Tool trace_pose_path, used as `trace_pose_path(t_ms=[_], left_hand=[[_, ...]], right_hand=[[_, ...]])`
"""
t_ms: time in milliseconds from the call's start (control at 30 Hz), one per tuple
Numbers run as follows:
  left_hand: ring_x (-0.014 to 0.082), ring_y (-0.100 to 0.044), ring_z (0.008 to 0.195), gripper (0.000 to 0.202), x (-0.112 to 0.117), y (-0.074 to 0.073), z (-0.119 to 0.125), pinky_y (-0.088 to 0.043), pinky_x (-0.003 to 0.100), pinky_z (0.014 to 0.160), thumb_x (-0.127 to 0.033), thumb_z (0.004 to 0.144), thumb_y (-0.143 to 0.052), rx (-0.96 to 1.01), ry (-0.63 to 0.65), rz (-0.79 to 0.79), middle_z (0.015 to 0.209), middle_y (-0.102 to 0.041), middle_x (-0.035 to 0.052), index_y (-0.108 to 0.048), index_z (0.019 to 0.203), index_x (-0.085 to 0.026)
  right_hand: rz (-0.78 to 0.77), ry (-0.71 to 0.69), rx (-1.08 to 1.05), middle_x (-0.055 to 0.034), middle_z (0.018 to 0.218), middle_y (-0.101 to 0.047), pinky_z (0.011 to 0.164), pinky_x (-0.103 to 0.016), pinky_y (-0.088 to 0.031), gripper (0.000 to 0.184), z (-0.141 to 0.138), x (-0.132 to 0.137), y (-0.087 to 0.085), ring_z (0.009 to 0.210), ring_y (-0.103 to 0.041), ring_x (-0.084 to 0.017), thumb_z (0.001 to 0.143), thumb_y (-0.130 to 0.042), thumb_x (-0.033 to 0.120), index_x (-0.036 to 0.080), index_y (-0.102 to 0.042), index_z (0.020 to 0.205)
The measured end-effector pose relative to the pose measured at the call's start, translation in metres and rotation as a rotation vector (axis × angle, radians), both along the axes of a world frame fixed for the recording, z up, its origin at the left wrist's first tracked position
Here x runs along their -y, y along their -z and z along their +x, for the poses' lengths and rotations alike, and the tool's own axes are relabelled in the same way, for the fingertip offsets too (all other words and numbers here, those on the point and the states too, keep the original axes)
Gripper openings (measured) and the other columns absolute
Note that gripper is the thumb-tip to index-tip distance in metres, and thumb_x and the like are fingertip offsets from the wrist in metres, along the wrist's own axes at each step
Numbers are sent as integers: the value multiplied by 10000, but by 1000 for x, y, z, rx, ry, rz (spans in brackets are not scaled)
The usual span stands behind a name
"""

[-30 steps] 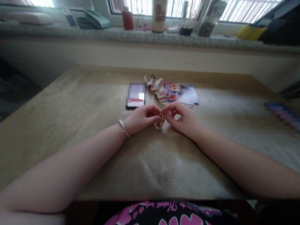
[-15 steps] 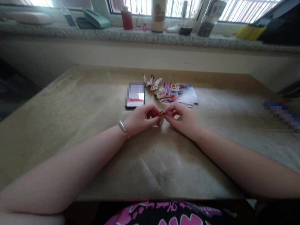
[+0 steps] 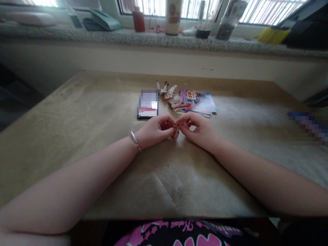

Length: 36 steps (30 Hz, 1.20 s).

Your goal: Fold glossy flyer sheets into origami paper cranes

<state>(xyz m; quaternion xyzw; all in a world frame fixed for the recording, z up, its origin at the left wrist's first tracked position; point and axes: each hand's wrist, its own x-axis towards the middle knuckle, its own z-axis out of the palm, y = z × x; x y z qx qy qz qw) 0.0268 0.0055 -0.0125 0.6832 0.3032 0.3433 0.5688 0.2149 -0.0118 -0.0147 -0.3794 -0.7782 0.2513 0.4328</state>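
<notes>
Between my two hands, low over the middle of the table, is a small piece of folded printed paper (image 3: 175, 134), white with red and orange. My left hand (image 3: 157, 128), with a silver bangle on its wrist, pinches it from the left between thumb and fingers. From the right, my right hand (image 3: 198, 128) pinches its upper edge with thumb and fingertips. The paper's far side is hidden by the fingers. Just beyond lie folded paper pieces (image 3: 167, 91) in similar print and a stack of colourful printed sheets (image 3: 202, 101).
A smartphone (image 3: 148, 104) with a lit screen lies behind my left hand on the brown-covered table (image 3: 77, 119). A blurred blue item (image 3: 309, 126) is at the right edge. Bottles, including a red one (image 3: 138, 21), and a green case (image 3: 105, 20) stand on the stone windowsill.
The folded paper has turned slightly between my fingers and shows more of its white and red face. Both hands stay in nearly the same place.
</notes>
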Motion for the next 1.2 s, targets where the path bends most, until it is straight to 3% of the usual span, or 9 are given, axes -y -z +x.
trace_pose_path(t_ms=[167,500,733,800,1000,1200], left_hand=[[60,-618,606,142,1,-1,2,-478,159,570,-148,756,-659,18,-36,-5,685,-646,-7,-524,794,-131],[56,-587,586,145,2,-2,1,-458,153,542,-173,763,-653,-66,-90,83,676,-622,-12,-514,774,-136],[47,-487,536,104,7,-7,1,-374,152,486,-174,754,-634,-261,-194,340,629,-566,-28,-539,726,-141],[51,-509,550,99,7,-7,1,-391,155,499,-180,762,-628,-239,-171,314,650,-580,-21,-538,750,-142],[93,-629,664,157,2,-2,0,-501,211,632,-225,787,-635,16,20,33,722,-625,-6,-509,846,-150],[83,-607,650,164,-1,1,-1,-469,198,589,-250,796,-631,85,43,-13,747,-621,-4,-514,846,-148]], right_hand=[[88,74,28,2,770,-617,577,-256,-483,118,-1,2,-1,663,-564,-117,803,-598,186,232,-610,911],[-125,66,-92,-7,764,-652,566,-255,-483,74,-2,-3,2,662,-588,-122,769,-642,252,209,-628,828],[-133,131,-96,-11,726,-640,539,-260,-459,79,-5,0,1,628,-571,-125,761,-640,280,205,-614,755],[-138,99,-98,-9,736,-625,552,-260,-466,72,-5,0,0,654,-569,-129,757,-632,272,207,-605,769],[-129,-18,-108,11,725,-555,599,-264,-464,49,-3,0,-1,662,-523,-119,758,-586,214,219,-544,782],[-103,-71,-131,6,761,-544,623,-265,-455,59,0,-1,0,702,-514,-120,775,-562,179,223,-528,795]])
